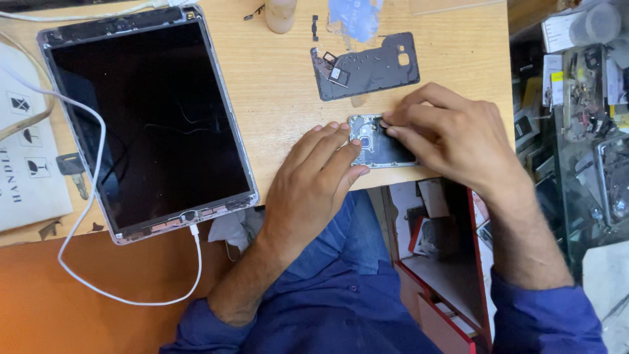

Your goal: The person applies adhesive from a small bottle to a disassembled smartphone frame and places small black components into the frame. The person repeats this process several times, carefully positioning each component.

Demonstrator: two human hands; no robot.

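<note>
An opened phone [375, 145] with its back removed lies near the front edge of the wooden table [282, 85]. My left hand [313, 183] rests flat beside it, fingertips steadying its left end. My right hand [452, 134] covers the phone's right part, thumb and forefinger pinched on a small part at the phone's upper edge; what they pinch is too small to tell. The phone's grey inner back frame [367, 67] lies just beyond, apart from both hands.
A large tablet [147, 118] with a dark screen lies at the left, a white cable [85, 196] plugged into its lower edge. A beige bottle [280, 14] and blue film [354, 16] sit at the far edge. An open red drawer [452, 275] hangs below the table.
</note>
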